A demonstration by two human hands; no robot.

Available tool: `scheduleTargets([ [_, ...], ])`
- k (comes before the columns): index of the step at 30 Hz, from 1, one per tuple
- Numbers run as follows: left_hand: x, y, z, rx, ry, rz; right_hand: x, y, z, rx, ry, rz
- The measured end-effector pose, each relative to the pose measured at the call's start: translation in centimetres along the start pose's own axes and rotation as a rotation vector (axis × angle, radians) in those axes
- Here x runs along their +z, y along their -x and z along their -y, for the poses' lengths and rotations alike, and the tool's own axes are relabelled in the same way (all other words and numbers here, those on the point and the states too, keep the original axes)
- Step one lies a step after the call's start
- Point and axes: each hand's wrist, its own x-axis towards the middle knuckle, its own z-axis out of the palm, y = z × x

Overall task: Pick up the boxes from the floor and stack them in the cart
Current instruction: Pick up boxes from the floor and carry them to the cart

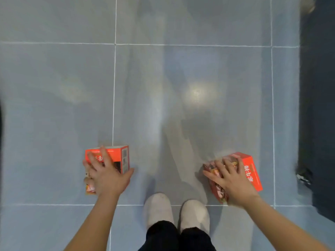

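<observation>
Two red-orange boxes with white lettering are low over the grey tiled floor, one on each side of my feet. My left hand (107, 174) lies over the top of the left box (118, 153), fingers spread across it and thumb against its right side, gripping it. My right hand (233, 182) covers the right box (252, 171) the same way, fingers across its printed top and thumb on its left edge. Motion blur hides whether either box touches the floor.
My two feet in pale slippers (177, 212) stand between the boxes. A dark blue body with a small caster wheel (303, 175) runs down the right edge. Glossy grey floor tiles (181, 78) stretch ahead.
</observation>
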Motion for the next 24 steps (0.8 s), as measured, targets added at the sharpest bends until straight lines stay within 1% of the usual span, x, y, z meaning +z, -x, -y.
scheduleTargets([
  [2, 0.5, -0.6, 0.0, -0.040, 0.098, -0.080, 0.2, -0.1, 0.0, -0.004, 0.013, 0.028],
  [4, 0.3, -1.1, 0.2, -0.069, 0.154, -0.091, 0.3, -0.1, 0.2, -0.003, 0.011, 0.031],
  [8, -1.9, -1.3, 0.3, -0.076, 0.187, -0.026, -1.7, -0.4, 0.3, 0.016, 0.002, -0.030],
  [11, -5.4, 0.4, 0.3, -0.014, 0.156, 0.027, -5.7, 0.4, 0.7, 0.063, -0.061, -0.058],
  [14, -11.3, 3.6, 0.1, 0.046, 0.166, 0.042, -11.9, 2.7, 1.4, 0.054, -0.076, -0.067],
  [18, -22.3, 9.1, -0.1, 0.086, 0.212, 0.050, -23.1, 8.9, 2.8, 0.004, -0.110, -0.142],
  [21, -31.7, 14.3, -0.3, 0.096, 0.280, -0.009, -32.0, 14.6, 3.8, -0.039, -0.186, -0.242],
  [24, -39.9, 19.8, -0.2, 0.098, 0.332, -0.084, -38.6, 20.0, 4.9, -0.106, -0.279, -0.363],
])
